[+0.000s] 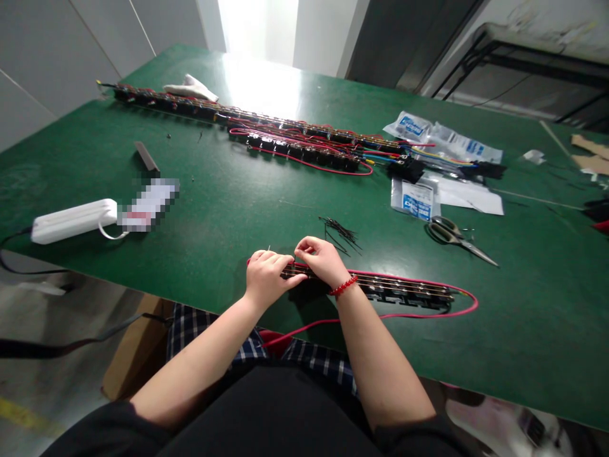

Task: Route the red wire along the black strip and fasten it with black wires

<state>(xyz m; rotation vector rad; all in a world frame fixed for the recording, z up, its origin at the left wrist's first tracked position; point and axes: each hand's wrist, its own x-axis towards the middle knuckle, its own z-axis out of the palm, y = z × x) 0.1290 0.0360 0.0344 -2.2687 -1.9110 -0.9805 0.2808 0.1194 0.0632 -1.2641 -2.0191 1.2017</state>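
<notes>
Strip (404,292) at lower centre, red wire (476,301) along it; seemingly part-done, black ties (344,233) unused. Held by half-closed left hand (267,274), right hand (324,261) pinching apparently one tie.

Just one cam here, worn on the head, looking forward and down past the wearer's black shirt (266,412). Left hand (267,274) and right hand (326,261) are pretty close, just below mid-frame; the wide view covers the green desk (228,209) past its far edge.
</notes>
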